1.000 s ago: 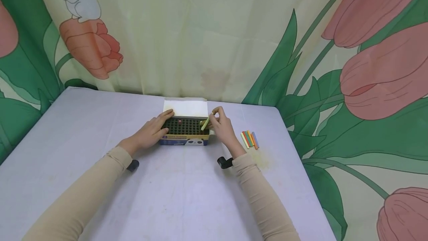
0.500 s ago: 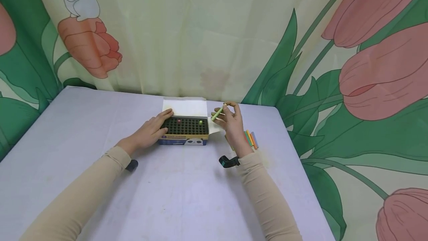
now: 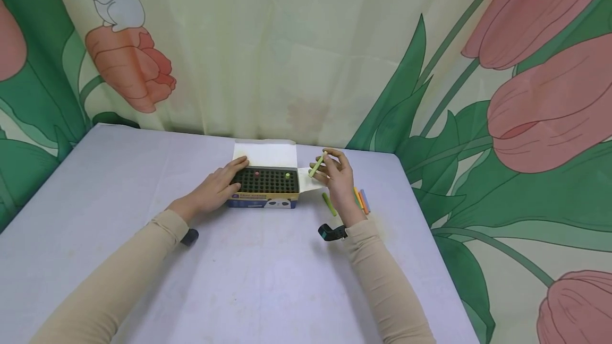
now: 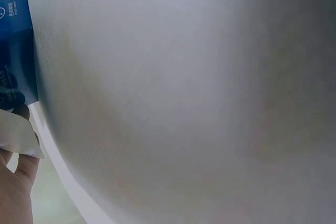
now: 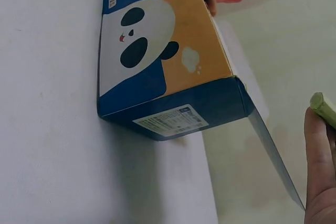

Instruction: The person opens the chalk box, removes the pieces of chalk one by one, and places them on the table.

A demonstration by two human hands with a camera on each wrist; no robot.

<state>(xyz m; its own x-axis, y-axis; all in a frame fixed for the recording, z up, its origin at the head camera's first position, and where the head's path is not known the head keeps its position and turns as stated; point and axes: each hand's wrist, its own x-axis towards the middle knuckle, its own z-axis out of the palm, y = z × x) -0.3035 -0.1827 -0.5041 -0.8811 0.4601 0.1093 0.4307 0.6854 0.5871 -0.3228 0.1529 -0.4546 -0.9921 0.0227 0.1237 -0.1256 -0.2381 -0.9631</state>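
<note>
An opened chalk box [image 3: 260,200] with a panda on its front holds a black tray of holes. In the tray stand a reddish chalk stick [image 3: 257,174] and a yellow-green one [image 3: 287,175]. My left hand [image 3: 215,187] rests over the box's left end, its fingers lying toward the back edge and its thumb near the front. My right hand [image 3: 338,174] pinches another yellow-green chalk stick [image 3: 317,165], tilted, above and right of the box. The right wrist view shows this chalk's end [image 5: 320,103] at a fingertip.
On the table a green chalk stick [image 3: 329,204] lies left of my right wrist. Orange [image 3: 362,201] and blue [image 3: 365,200] sticks lie to its right, others partly hidden by the hand. The white lid [image 3: 265,155] stands open behind; a side flap [image 3: 311,180] sticks out right.
My right hand has moved right, away from over the tray, with the chalk still in its fingers. The green chalk on the table has come into view. My left hand has stayed put.
</note>
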